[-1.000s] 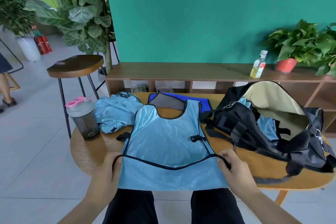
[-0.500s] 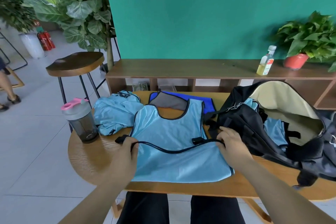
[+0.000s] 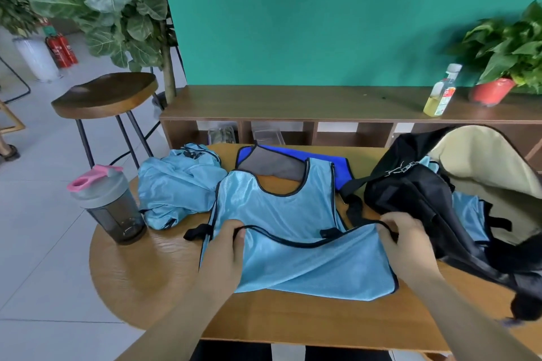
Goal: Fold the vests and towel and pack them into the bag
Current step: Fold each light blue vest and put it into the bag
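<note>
Left of the bag (image 3: 416, 199) — vest (image 3: 278, 214) half-folded on the bench (image 3: 140, 267)
Left hand (image 3: 225, 249) and right hand (image 3: 404, 243) each pinch a hem corner — the vest's long axis runs straight away, collar equally far from both.

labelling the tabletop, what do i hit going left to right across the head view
dark grey shaker bottle with pink lid → crumpled light blue vest → flat light blue vest with black trim → open black duffel bag with beige lining
</note>
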Action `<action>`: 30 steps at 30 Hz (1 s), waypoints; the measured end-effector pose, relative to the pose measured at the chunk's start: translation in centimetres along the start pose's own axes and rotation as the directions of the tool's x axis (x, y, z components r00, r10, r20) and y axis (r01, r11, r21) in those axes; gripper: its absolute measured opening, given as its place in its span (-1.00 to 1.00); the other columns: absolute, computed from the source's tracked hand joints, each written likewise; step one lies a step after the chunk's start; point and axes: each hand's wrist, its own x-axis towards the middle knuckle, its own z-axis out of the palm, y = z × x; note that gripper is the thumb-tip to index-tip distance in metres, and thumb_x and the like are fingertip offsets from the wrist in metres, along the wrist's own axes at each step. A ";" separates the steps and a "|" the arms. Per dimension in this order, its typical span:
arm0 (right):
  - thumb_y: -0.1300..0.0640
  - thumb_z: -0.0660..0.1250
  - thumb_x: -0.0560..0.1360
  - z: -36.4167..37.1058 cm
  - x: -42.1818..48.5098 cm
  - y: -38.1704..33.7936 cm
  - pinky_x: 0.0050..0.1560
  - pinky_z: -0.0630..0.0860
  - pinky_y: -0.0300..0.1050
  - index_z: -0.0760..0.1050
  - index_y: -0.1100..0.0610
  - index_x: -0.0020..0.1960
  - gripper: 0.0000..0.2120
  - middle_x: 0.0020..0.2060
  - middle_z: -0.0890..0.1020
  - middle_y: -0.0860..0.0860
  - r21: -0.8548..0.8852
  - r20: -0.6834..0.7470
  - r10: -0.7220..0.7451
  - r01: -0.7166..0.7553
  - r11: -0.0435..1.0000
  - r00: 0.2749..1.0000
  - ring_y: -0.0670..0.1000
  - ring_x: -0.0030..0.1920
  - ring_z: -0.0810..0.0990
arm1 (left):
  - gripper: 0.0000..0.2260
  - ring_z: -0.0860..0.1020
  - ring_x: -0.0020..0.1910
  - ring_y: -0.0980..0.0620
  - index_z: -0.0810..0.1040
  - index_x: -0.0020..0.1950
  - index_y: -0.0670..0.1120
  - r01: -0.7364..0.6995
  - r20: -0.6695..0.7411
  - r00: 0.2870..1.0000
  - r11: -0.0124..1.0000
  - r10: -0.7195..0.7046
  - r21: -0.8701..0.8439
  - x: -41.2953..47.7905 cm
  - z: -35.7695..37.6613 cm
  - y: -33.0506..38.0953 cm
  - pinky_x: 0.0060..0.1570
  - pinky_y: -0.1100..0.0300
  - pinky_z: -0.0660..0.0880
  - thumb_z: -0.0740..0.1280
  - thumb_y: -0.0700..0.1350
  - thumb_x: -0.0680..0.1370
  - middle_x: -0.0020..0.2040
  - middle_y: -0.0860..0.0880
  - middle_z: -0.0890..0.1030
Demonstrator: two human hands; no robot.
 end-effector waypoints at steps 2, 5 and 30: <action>0.07 0.39 0.65 -1.5 -1.6 -2.0 0.04 0.59 -0.03 0.54 -0.12 0.06 -0.92 -0.06 0.68 -0.16 0.239 -0.018 0.070 -0.064 0.969 0.997 -0.11 0.04 0.63 | -0.89 0.56 -0.22 0.09 0.41 0.17 0.19 -0.024 -0.093 0.995 0.999 0.020 -0.036 -1.2 -1.6 0.8 -0.24 0.20 0.46 0.13 0.11 0.70 -0.16 0.16 0.55; 0.09 0.40 0.64 -3.3 -3.9 -3.7 -0.06 0.61 0.06 0.59 -0.06 0.05 -0.95 -0.17 0.71 -0.06 0.437 0.023 0.058 -0.062 0.897 0.998 -0.01 -0.08 0.69 | -0.89 0.55 -0.17 0.12 0.44 0.19 0.20 -0.066 -0.179 0.983 0.990 0.044 -0.121 -3.9 -4.3 1.5 -0.21 0.32 0.44 0.17 0.02 0.71 -0.08 0.20 0.55; 0.14 0.45 0.56 -10.3 -9.2 -5.8 -0.11 0.31 -0.07 0.61 0.14 0.01 -0.92 -0.19 0.51 0.28 0.538 0.538 -0.200 -0.151 0.829 0.819 0.07 -0.16 0.42 | -0.92 0.57 -0.17 0.15 0.54 0.06 0.17 -0.091 -0.139 0.987 0.992 0.078 -0.088 -11.7 -12.1 -0.5 -0.18 0.40 0.43 0.27 -0.01 0.67 -0.09 0.11 0.63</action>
